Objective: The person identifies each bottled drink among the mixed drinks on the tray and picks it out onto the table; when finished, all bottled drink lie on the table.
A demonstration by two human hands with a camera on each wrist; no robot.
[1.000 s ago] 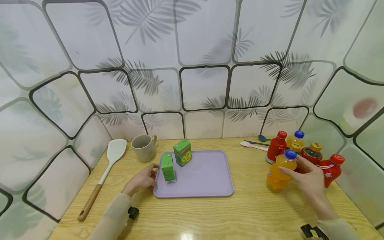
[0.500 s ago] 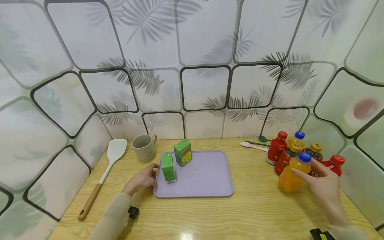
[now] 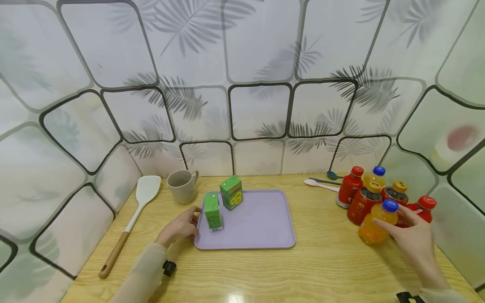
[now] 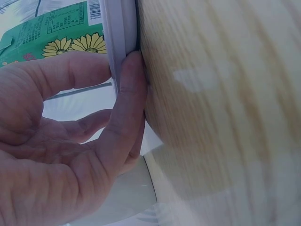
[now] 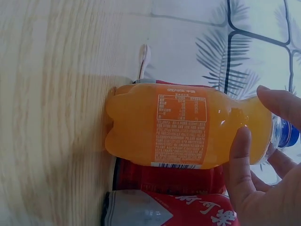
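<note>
My left hand (image 3: 181, 227) pinches the left rim of a lilac tray (image 3: 257, 227); in the left wrist view one finger is under the rim and another lies against its side. Two green juice cartons, a front one (image 3: 213, 212) and a rear one (image 3: 231, 192), stand on the tray's left part. At the right, my right hand (image 3: 413, 235) holds a blue-capped orange soda bottle (image 3: 378, 223) by its upper part, thumb on the near side, other fingers partly hidden behind. The bottle's base is at the table, close beside a dark red-labelled bottle (image 3: 363, 206).
Behind the orange bottle cluster a red bottle (image 3: 349, 187), a gold-capped cola bottle (image 3: 395, 194), a red-capped bottle (image 3: 423, 207) and another blue-capped bottle (image 3: 374, 176). Spoons (image 3: 320, 184) lie at the back. A mug (image 3: 182, 187) and a long spatula (image 3: 130, 219) are left.
My right hand has moved right and slightly nearer with the orange soda bottle, bringing it in front of the other bottles. The left hand and tray have stayed put.
</note>
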